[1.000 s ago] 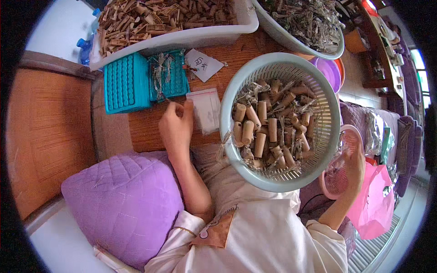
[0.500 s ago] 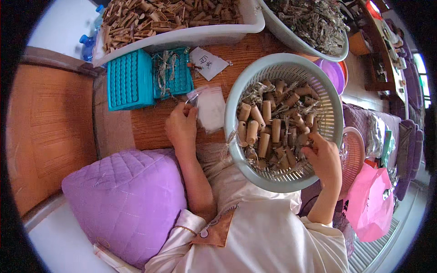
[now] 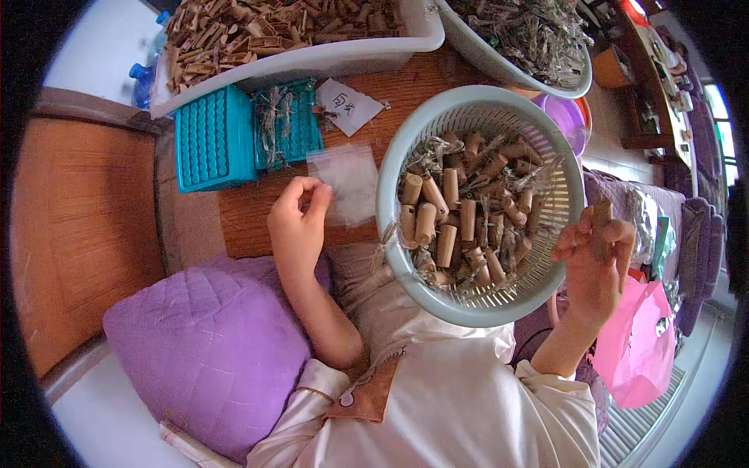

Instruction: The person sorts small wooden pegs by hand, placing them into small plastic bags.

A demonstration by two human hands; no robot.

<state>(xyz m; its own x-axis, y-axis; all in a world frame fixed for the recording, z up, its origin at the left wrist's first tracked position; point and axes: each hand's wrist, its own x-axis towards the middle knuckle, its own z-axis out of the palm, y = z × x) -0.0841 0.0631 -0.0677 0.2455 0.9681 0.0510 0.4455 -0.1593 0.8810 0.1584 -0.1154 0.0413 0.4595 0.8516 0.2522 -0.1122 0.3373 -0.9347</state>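
Note:
A grey-green plastic basket with slotted sides holds many small brown cylinders tangled with clear, stringy wrapping. Just past its right rim, my right hand is raised, closed on one brown cylinder held upright between the fingers. My left hand is over the wooden table, thumb and fingertips brought together beside a clear plastic bag with whitish contents. Whatever may be between those fingertips is too small to make out.
Blue-green plastic baskets stand beyond my left hand, with silvery strands on one. A handwritten paper slip lies alongside. Behind are a large white tub of brown pieces and another tub of silvery strands. A purple cushion sits at left.
My right hand has lifted a brown cylinder out of the basket and moved right past the rim. My left hand has shifted slightly back from the bag; the shiny bit at its fingertips no longer shows.

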